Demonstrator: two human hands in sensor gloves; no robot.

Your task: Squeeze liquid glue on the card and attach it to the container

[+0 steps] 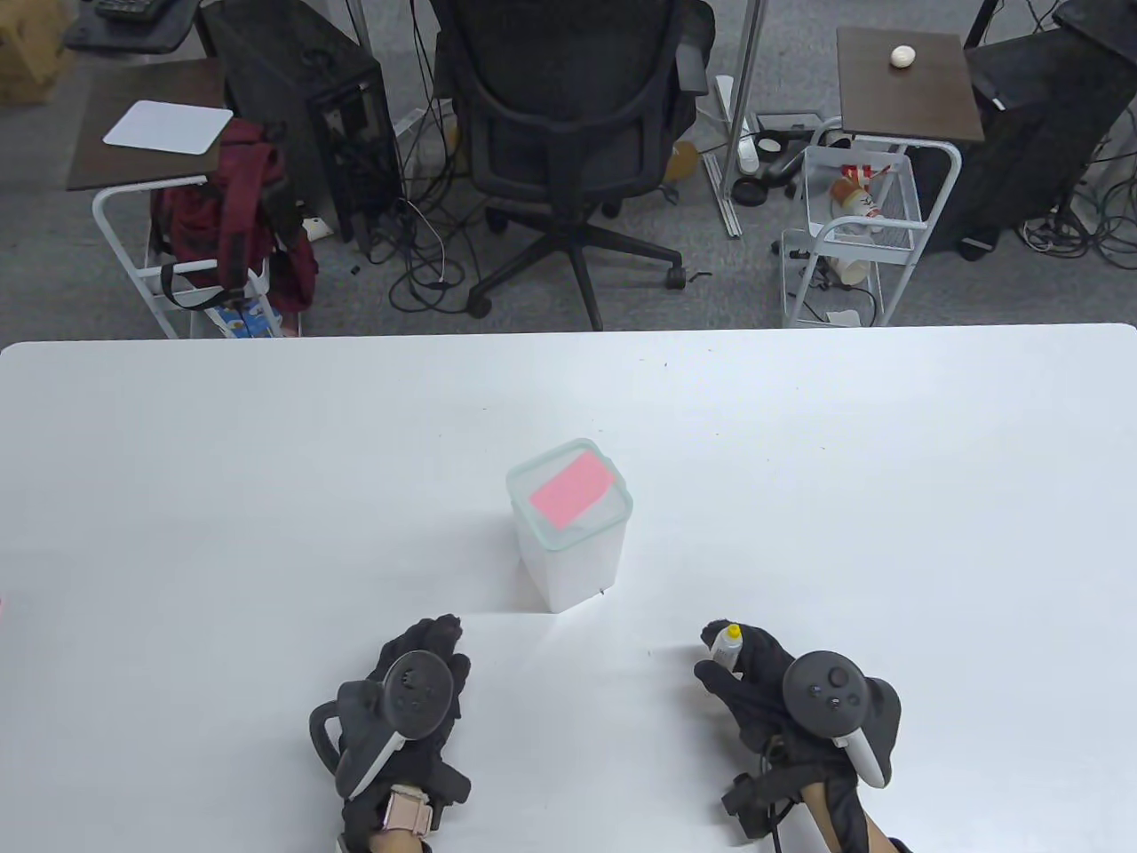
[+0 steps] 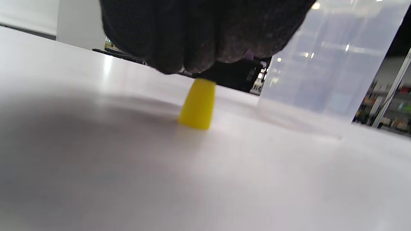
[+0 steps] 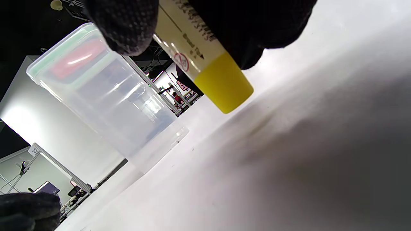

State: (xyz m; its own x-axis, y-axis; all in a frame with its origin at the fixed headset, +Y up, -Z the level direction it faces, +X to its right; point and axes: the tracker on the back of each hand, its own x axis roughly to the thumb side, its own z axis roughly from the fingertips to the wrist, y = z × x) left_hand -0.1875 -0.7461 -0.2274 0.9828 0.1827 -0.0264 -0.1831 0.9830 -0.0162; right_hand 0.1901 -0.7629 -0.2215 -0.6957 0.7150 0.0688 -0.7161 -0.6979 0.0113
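Pink card [image 1: 574,488] lies on lid of translucent container [image 1: 577,555], mid-table; right hand [image 1: 755,680] grips glue bottle [image 1: 728,645]; left hand [image 1: 417,684] fingertips on yellow cap [image 2: 197,104]; card likely light, flexible, lift by edge

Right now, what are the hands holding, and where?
The right hand grips the glue bottle round its body. The left hand pinches the yellow cap by its top.

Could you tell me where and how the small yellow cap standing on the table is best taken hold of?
Pinch the yellow cap across its tapered sides, low where it widens, coming straight down from above. It stands upright on the table, narrow end up, its visible sides bare, and the left hand hangs directly over it.
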